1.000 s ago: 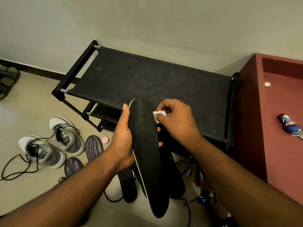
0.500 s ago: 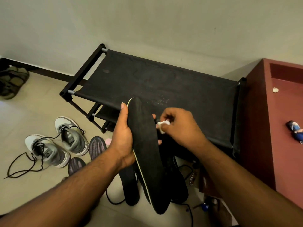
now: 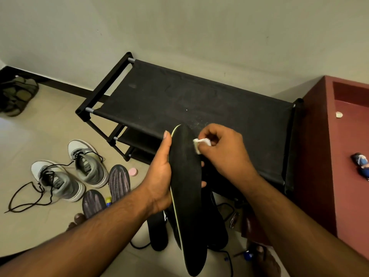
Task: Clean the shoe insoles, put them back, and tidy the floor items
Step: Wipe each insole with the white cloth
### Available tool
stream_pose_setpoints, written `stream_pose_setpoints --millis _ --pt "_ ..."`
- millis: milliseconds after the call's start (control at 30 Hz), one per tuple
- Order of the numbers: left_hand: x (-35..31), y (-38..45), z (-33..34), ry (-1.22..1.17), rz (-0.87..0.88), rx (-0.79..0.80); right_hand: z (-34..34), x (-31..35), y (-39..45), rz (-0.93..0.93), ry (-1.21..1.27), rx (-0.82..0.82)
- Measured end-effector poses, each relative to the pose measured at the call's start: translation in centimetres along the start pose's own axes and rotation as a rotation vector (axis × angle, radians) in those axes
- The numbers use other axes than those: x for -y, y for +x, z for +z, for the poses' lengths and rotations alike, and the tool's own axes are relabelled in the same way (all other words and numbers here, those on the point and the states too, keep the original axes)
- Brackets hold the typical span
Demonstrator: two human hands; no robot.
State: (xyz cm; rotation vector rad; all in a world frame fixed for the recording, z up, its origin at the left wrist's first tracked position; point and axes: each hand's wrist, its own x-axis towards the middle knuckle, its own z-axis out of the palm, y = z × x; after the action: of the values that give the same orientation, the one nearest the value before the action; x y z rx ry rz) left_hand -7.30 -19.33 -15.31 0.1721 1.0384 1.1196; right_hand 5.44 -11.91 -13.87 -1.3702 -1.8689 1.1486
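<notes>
We see the left hand (image 3: 159, 176) at frame centre wrapped around a long black foam insole with a pale green edge (image 3: 186, 188), thumb up along its left edge, fingers (image 3: 203, 184) curled behind it with tips showing on the right side. Insole held roughly upright, toe end up, heel end down toward bottom centre. Right hand (image 3: 225, 150) just right of the toe end, fingers pinched together on a small white wad of tissue or cloth (image 3: 201, 143), wad touching the insole's upper right edge. Behind both hands: a black fabric-topped shoe rack with a black tube frame (image 3: 209, 100), against the wall, lower tier visible at its left. Left of centre on the beige tiled floor (image 3: 50, 132): a pair of grey and white lace-up sneakers (image 3: 69, 172), black laces trailing loose toward the left edge. Just right of them, two dark ribbed purple-grey insoles (image 3: 119, 179) lying flat, a small pink round cap (image 3: 133, 172) near the upper one. Below the hands, another black insole (image 3: 158, 230) flat on the floor; dark shoes beside it mostly hidden by the held insole. Right edge: dark red desk (image 3: 319, 156) with a small blue figure (image 3: 361, 162) on top. Upper left corner: olive-green sandals (image 3: 18, 94).
</notes>
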Motion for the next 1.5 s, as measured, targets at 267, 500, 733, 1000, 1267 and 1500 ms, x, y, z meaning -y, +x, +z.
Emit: stream_pose_setpoints --millis 267,500,733,1000,1267,1500 --pt "-0.1 0.0 0.1 -0.07 0.009 0.028 1.5 2.3 -2.1 -0.198 0.151 0.187" --pt "0.1 0.1 -0.2 -0.027 -0.023 0.023 0.6 0.2 -0.3 0.052 0.131 -0.003" --pt "-0.2 -0.1 0.2 -0.053 0.014 0.037 1.4 1.8 -1.5 -0.15 0.187 0.052" --pt "0.6 -0.1 -0.2 -0.009 -0.061 0.046 0.2 -0.7 0.1 -0.049 0.053 -0.089" --pt "0.3 0.0 0.2 -0.031 -0.042 0.041 1.2 1.7 -1.2 -0.246 0.19 0.038" --pt "0.6 0.0 0.0 0.038 -0.085 0.049 0.6 -0.2 0.0 -0.129 0.064 -0.117"
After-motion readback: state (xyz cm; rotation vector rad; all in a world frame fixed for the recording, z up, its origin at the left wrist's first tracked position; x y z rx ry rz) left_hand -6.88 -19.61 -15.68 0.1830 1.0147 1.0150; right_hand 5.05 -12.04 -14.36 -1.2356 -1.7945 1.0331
